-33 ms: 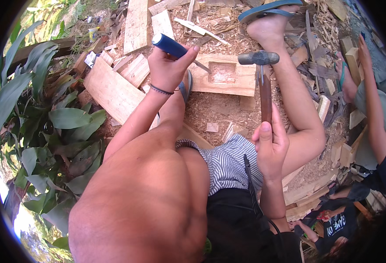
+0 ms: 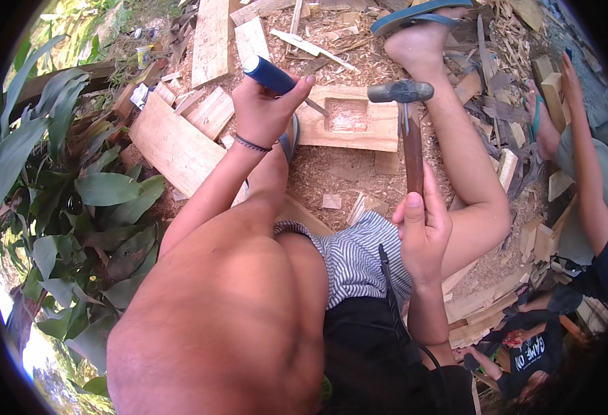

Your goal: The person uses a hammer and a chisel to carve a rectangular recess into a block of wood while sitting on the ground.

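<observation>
My left hand (image 2: 259,114) is closed around the blue handle of a chisel (image 2: 268,74). The chisel's narrow metal blade slants down to the right, its tip at the left edge of a rectangular recess in a pale wooden block (image 2: 380,138). Rough chipped wood shows inside the recess. Wrapped round the lower part of a brown wooden handle, my right hand (image 2: 427,235) holds a hammer (image 2: 413,149) upright. In the picture the hammer's dark metal head lies just right of the recess, apart from the chisel.
Loose boards (image 2: 172,142) lie left of the block, with wood shavings (image 2: 345,166) all around. My bare leg and sandalled foot (image 2: 421,45) stretch along the block's right. Broad-leaved plants (image 2: 110,187) fill the left. Other people (image 2: 594,173) sit at the right among wood scraps.
The whole view has shifted very slightly. Both hands, the chisel and the hammer keep nearly the same places relative to the block.
</observation>
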